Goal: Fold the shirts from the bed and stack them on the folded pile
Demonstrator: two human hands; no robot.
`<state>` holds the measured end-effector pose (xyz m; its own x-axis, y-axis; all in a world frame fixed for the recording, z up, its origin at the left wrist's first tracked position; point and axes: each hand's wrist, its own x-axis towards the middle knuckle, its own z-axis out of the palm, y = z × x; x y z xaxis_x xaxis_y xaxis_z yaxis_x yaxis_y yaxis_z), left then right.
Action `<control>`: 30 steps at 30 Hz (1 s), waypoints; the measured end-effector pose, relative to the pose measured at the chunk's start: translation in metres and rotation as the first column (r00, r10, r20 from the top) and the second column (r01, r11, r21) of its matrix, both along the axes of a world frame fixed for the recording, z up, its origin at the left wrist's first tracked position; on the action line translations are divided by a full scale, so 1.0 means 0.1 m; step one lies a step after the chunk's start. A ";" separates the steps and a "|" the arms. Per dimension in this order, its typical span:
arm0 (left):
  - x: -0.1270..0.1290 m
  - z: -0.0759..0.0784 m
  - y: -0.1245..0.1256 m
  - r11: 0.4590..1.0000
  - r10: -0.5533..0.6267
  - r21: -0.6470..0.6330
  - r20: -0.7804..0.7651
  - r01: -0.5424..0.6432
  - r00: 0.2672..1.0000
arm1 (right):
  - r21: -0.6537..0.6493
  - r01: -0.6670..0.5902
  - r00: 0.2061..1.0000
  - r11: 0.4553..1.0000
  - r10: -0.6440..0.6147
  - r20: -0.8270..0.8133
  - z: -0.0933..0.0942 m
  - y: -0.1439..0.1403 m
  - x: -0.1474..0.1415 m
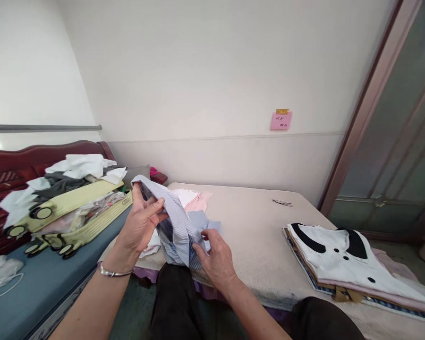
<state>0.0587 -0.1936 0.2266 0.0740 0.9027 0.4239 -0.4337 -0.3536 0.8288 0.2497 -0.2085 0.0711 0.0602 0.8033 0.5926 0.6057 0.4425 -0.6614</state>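
Striped shirt point(175, 226) held above near-left corner of bed point(255, 245), long axis running up-left. Left hand point(140, 224) gripping upper fold, right hand point(216, 257) pinching lower edge.

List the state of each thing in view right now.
Striped shirt: bunched, held up in both hands.
Left hand: gripping the shirt's top.
Right hand: pinching its lower edge.
Suitcase: open, lying on its side.
White top: folded, topmost on a stack.
Pink note: stuck on the wall.
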 end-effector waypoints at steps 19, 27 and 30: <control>-0.14 -0.20 -0.06 0.990 0.083 -0.129 0.199 -0.058 0.976 | 0.133 0.064 0.971 0.989 -0.092 0.219 -0.13 -0.11 -0.44; -0.13 -0.20 -0.19 0.979 0.103 -0.198 0.261 -0.052 0.960 | 0.297 0.098 0.925 0.950 -0.197 0.325 -0.15 -0.27 -0.59; -0.15 -0.25 -0.19 0.971 0.125 -0.234 0.289 -0.056 0.949 | 0.223 0.076 0.908 0.972 -0.160 0.388 -0.24 -0.33 -0.60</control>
<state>0.0435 -0.2127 0.2015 -0.1117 0.9727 0.2034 -0.6482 -0.2264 0.7271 0.1893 -0.2414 0.0476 -0.1293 0.6684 0.7325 0.8563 0.4478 -0.2574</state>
